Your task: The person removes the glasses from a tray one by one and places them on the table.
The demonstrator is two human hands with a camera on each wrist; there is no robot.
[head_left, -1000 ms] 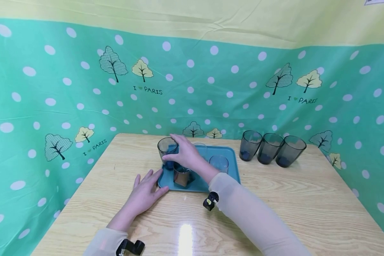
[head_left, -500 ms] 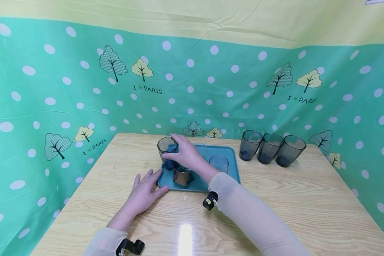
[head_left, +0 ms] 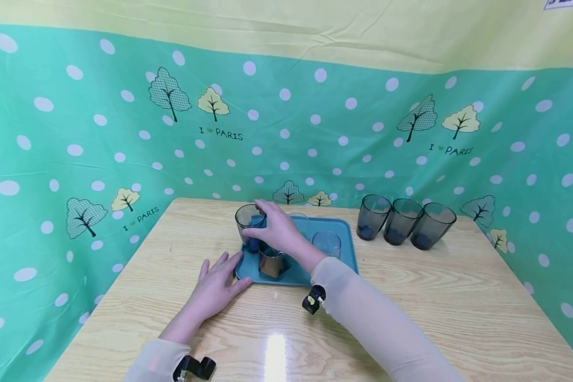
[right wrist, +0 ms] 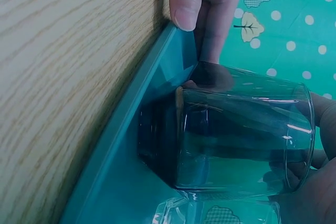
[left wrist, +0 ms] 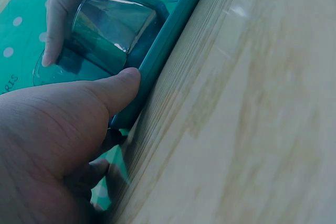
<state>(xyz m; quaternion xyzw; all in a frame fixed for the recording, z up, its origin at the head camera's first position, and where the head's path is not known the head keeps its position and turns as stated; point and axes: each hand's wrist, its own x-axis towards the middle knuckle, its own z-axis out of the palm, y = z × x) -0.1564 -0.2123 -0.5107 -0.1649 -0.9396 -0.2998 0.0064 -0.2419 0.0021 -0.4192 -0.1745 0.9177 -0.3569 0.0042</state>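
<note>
A tall smoky drinking glass (head_left: 248, 220) stands upright at the back left of a blue tray (head_left: 346, 239). My right hand (head_left: 280, 229) holds it, thumb on the near side and fingers round the far side. Just in front of it on the tray is a shorter tinted glass (head_left: 271, 262), seen large in the right wrist view. Two clear glasses sit further right, one clear glass (head_left: 327, 244) nearer and the other partly hidden by my right hand. My left hand (head_left: 215, 291) rests at the tray's front left corner, fingers spread, its thumb (left wrist: 126, 80) on the rim.
Three tall smoky glasses (head_left: 403, 222) stand in a row on the wooden table (head_left: 434, 307), right of the tray. Behind and at the sides hangs a green dotted cloth (head_left: 286, 132). A strip of light reflects off the table near the front.
</note>
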